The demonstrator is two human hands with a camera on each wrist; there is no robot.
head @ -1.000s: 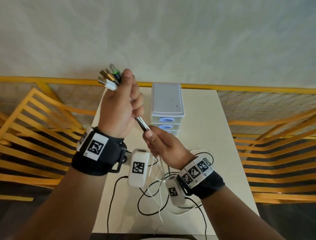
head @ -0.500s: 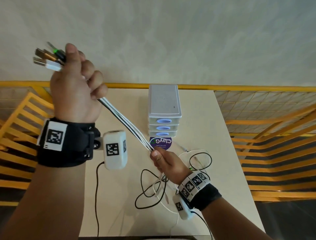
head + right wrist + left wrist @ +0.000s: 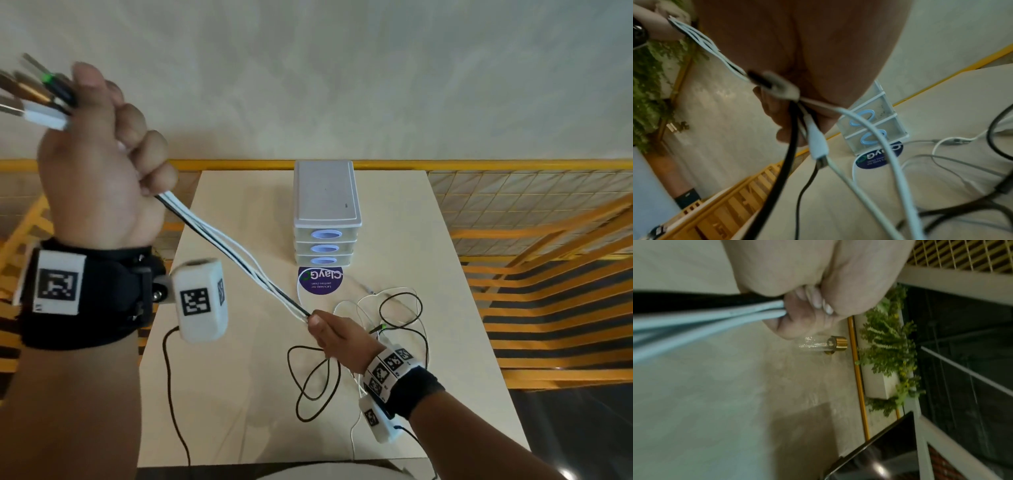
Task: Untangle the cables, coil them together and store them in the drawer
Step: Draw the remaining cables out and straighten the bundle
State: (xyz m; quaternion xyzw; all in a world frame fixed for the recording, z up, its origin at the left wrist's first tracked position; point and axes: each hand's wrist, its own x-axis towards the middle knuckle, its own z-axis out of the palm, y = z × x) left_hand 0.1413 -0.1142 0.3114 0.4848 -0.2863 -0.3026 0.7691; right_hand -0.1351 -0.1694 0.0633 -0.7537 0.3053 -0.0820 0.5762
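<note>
We see the left hand raised high, up and to the left of the small white three-drawer plastic cabinet, its fingers curled tight round a bundle of thin white and black cables. The plug ends stick out above the fist, blurred, so we can only guess at their types. From that fist the bundle runs taut, down and to the right, to the right hand, which pinches it just in front of the cabinet and low over the pale wooden table. Below the right hand the slack of the cables lies in loose loops on the table, in front of the cabinet and to its right. All three drawers look closed. A round purple sticker lies on the table right in front of the cabinet.
</note>
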